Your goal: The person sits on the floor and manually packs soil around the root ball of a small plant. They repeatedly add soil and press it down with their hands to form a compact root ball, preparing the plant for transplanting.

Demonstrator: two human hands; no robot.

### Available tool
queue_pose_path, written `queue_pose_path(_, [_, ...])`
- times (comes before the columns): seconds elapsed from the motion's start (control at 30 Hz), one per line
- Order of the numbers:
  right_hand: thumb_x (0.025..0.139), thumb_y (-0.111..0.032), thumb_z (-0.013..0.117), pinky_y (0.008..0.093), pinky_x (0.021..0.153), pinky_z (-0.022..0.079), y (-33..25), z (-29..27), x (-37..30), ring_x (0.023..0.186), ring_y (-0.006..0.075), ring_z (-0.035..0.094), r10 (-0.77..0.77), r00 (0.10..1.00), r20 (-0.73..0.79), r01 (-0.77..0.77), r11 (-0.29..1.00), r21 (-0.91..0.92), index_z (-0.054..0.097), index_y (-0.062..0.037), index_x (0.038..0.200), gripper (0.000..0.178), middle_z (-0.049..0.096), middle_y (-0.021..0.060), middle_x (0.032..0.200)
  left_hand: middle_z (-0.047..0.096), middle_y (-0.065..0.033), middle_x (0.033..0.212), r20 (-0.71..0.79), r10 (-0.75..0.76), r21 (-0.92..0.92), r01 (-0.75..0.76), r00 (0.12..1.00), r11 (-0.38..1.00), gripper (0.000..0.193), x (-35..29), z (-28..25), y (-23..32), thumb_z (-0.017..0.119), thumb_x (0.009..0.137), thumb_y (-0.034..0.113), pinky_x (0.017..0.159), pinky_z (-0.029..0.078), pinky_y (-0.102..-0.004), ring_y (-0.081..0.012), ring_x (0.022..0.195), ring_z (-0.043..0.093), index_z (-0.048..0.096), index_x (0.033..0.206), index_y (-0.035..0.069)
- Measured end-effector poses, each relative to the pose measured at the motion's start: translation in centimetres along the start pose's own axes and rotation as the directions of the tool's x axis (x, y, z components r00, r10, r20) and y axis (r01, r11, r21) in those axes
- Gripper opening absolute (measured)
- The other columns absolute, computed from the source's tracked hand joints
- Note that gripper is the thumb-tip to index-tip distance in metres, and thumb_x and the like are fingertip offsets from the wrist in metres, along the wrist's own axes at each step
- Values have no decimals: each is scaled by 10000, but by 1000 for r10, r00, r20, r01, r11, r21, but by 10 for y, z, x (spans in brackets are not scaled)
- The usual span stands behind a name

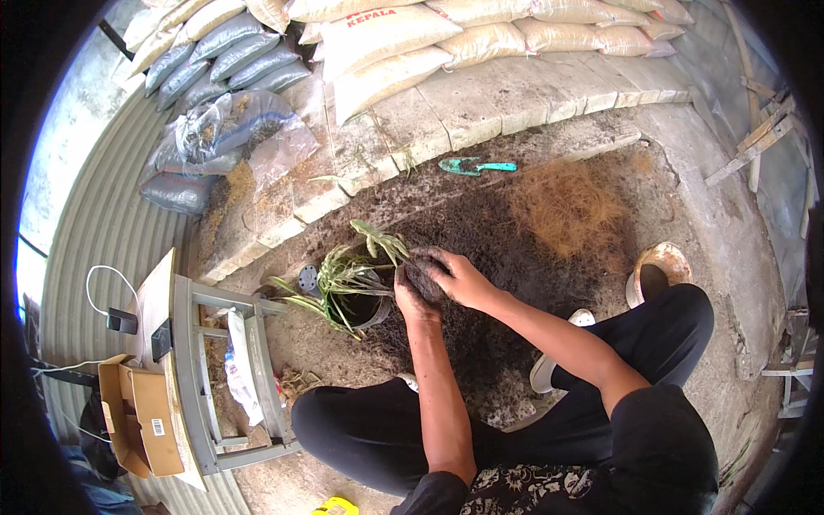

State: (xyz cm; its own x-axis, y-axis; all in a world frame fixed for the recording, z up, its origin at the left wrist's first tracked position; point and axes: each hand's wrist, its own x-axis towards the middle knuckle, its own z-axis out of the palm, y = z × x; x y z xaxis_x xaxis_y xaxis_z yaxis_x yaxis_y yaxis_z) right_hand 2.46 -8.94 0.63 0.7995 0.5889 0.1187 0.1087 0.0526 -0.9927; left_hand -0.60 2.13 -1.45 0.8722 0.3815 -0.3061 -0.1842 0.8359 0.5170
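Note:
Both of my hands are cupped round a dark clump of soil (424, 276), above the dark soil heap (481, 227). My left hand (415, 299) closes on its near left side, and my right hand (451, 273) wraps it from the right. Just left of them, a plant with long, drooping green leaves (342, 276) spreads over a black pot (371, 312). Whether its stems join the clump in my hands is hidden. A small grey-black round piece with holes (308, 277) lies beyond the leaves on the left.
A teal hand trowel (477, 166) lies past the soil, beside a mound of brown fibre (571, 208). Filled sacks (386, 77) are stacked on the raised concrete ledge (481, 116). At left stand a grey bench (193, 343) and an open cardboard box (142, 421). A bowl (666, 260) sits right.

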Motion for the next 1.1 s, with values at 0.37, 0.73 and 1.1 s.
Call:
queue_pose_path(0.37, [991,-287,443,296,823,469,20,-1,3,939,119,577,381,914,-140,-145,628,764,589,-29,1111,319,614,33,1037,627,-71,1080,67,97,251,-111,993,961,378,-7,25,-16,433,984,297,821,498,-338,-201,939,618,565,1207,22])
queue_pose_path(0.73, [938,-178,547,248,382,282,26,23,-7,439,38,382,186,857,-480,55,894,445,626,5,888,205,479,-48,589,593,-199,1168,250,522,836,-454,815,309,357,-4,5,-25,410,959,171,936,409,-397,-312,1072,564,555,1182,-67])
queue_pose_path(1.1, [1013,-274,420,354,1004,359,-18,28,-4,1153,210,486,194,924,-330,113,684,720,457,0,1269,376,530,126,1237,627,-130,1115,129,-47,-18,50,991,999,419,-19,43,7,399,974,330,933,454,-392,-268,1023,597,564,1184,8])
